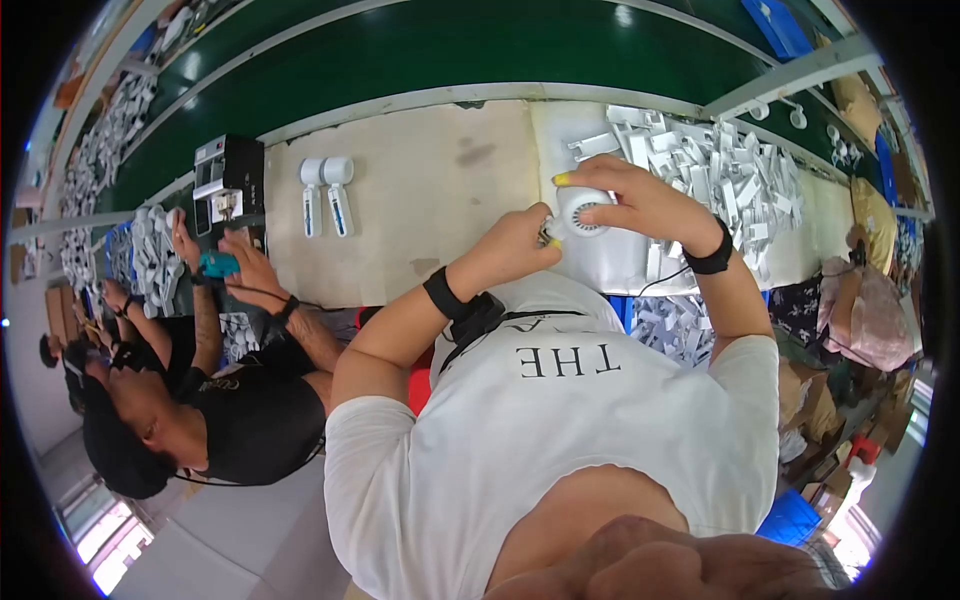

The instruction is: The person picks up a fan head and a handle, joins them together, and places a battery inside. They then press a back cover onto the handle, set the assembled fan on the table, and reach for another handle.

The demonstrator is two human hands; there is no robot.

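Note:
A white handheld device with a round head and a slotted grille (572, 212) is held between my hands over the table (420, 200). My left hand (510, 243) is closed around its narrow end, where a small metallic-looking bit shows between the fingers. Around the round head curls my right hand (640, 200), thumb against the grille and fingertips over the far side. Yellow covers sit on some of my fingertips. To the left, two similar white devices (325, 195) with round heads and dark-striped handles lie side by side. The held device's handle is mostly hidden.
A heap of white plastic parts (720, 175) covers the table's right side. More white parts (670, 330) lie below the near edge. A black machine (228, 185) stands at left, beside a co-worker's hands with a teal tool (218, 263). A green belt (450, 50) runs beyond.

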